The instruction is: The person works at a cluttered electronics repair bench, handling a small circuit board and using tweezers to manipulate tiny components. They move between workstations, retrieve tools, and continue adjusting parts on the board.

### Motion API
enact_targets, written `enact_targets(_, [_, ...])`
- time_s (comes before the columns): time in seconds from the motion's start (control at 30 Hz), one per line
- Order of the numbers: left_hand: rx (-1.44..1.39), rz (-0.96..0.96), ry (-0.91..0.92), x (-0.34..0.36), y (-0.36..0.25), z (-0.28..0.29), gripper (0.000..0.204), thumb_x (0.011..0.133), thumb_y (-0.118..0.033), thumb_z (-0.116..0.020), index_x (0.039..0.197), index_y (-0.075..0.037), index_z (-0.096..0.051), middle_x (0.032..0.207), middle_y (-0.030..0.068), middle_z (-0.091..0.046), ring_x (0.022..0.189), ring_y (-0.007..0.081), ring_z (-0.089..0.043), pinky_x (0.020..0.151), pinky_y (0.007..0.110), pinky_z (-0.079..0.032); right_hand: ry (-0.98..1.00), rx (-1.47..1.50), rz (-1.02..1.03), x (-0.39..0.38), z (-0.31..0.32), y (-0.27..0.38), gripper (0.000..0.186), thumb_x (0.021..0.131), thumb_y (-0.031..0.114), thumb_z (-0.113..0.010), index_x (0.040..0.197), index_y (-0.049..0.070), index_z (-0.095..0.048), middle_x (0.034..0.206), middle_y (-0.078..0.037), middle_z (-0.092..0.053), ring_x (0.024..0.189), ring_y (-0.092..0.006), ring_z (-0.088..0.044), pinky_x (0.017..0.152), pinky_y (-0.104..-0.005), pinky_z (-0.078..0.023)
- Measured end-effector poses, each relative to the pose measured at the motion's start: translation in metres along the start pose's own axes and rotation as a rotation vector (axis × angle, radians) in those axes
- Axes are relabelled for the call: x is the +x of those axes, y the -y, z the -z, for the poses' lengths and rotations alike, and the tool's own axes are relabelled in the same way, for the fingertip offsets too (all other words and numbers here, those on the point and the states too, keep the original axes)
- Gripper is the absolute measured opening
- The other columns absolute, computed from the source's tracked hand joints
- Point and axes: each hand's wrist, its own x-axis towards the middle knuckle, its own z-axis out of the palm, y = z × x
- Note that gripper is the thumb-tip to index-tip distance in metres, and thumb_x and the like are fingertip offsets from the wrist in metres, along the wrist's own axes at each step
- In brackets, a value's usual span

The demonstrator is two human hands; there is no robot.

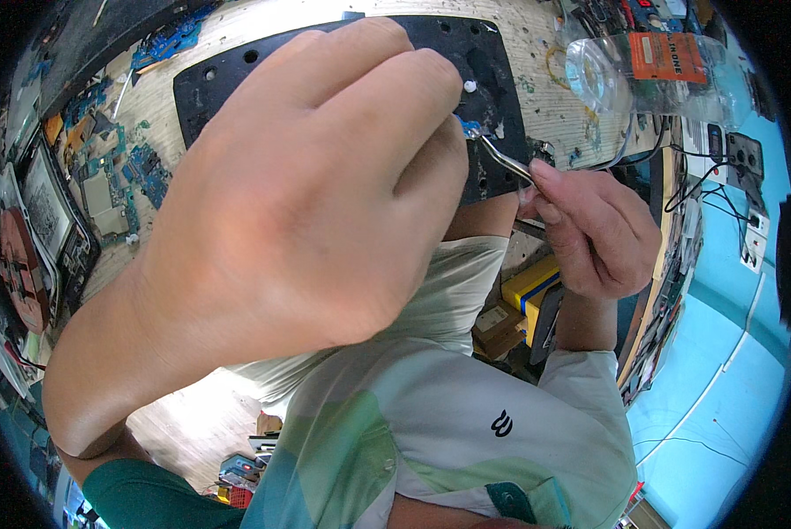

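My left hand [316,185] is large and close, its back toward me and its fingers curled closed over a black work mat [215,84]. Whatever its fingertips grip is hidden behind the hand. Just beyond its knuckles, a small blue circuit-board piece [468,127] shows. My right hand [600,231] pinches a pair of curved metal tweezers [504,159] between thumb and fingers. The bent tip reaches left to the blue piece and appears to touch it. A small white bit [470,86] lies on the mat above the tip.
Loose circuit boards [104,189] lie on the bench at left, beside a black-framed device [56,207]. At upper right lies a clear plastic bottle [598,75] with an orange label. Cables and a wall socket [753,242] are at far right; a yellow box [529,286] sits below the bench.
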Motion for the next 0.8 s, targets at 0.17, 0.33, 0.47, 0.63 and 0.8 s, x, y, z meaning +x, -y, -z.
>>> enact_targets(0.17, [0.015,-0.002,0.010,0.000,0.000,0.000,0.051,0.053,-0.002,-0.076,0.101,0.015,-0.073,0.100,0.0212,-0.065,0.090,0.0370,-0.068,0.078,0.044,-0.059,0.080,0.007,0.044,0.008,0.006,0.001,0.026,0.088,-0.007,-0.076,0.114,-0.011,-0.077,0.090,-0.021,-0.078,0.075,-0.0247,-0.077,0.067,-0.0304,-0.061])
enact_targets(0.33, [0.003,0.014,0.006,-0.001,-0.001,0.002,0.052,0.052,-0.002,-0.075,0.101,0.015,-0.073,0.100,0.0211,-0.065,0.091,0.0372,-0.068,0.079,0.044,-0.059,-0.020,0.129,0.020,0.006,0.001,-0.008,0.038,0.080,-0.006,-0.084,0.117,-0.008,-0.080,0.089,-0.016,-0.079,0.067,-0.0204,-0.072,0.057,-0.0287,-0.055])
enact_targets(0.47, [0.006,0.025,0.024,0.000,-0.001,0.001,0.052,0.052,-0.002,-0.075,0.101,0.015,-0.073,0.100,0.0210,-0.065,0.090,0.0371,-0.068,0.079,0.044,-0.059,-0.062,0.173,-0.044,-0.002,-0.001,-0.011,0.034,0.084,-0.005,-0.084,0.117,-0.010,-0.078,0.089,-0.017,-0.079,0.066,-0.0197,-0.071,0.056,-0.0280,-0.054])
enact_targets(0.63, [0.039,-0.136,-0.159,0.003,0.007,-0.011,0.051,0.052,-0.002,-0.077,0.101,0.015,-0.073,0.099,0.0209,-0.065,0.089,0.0363,-0.069,0.078,0.044,-0.059,-0.052,0.185,-0.052,-0.005,-0.001,-0.013,0.034,0.085,-0.004,-0.084,0.118,-0.010,-0.078,0.089,-0.017,-0.079,0.065,-0.0195,-0.070,0.056,-0.0269,-0.052])
enact_targets(0.8, [0.038,-0.165,-0.102,0.002,0.008,-0.004,0.050,0.053,-0.001,-0.078,0.101,0.015,-0.073,0.098,0.0208,-0.065,0.088,0.0361,-0.069,0.077,0.044,-0.059,-0.051,0.188,-0.043,-0.002,-0.003,-0.014,0.035,0.085,-0.004,-0.084,0.119,-0.009,-0.078,0.087,-0.017,-0.078,0.064,-0.0190,-0.069,0.054,-0.0269,-0.051])
